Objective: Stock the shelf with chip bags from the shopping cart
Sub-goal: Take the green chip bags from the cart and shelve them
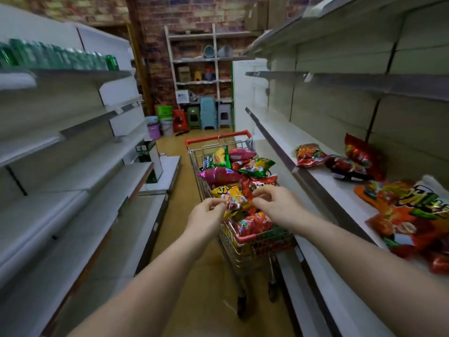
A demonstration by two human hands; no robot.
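Note:
A wire shopping cart with a red rim stands in the aisle, heaped with chip bags in red, pink, green and yellow. Over its near end my left hand and my right hand both pinch the edges of one yellow chip bag held above the pile. On the right, the white shelf carries several red and orange chip bags, some lying flat and one leaning on the back panel, with a larger heap of chip bags nearer to me.
White shelving lines the left side, with green cans on an upper shelf. Plastic stools and buckets stand against the brick wall at the aisle's far end. A tan floor runs between the racks.

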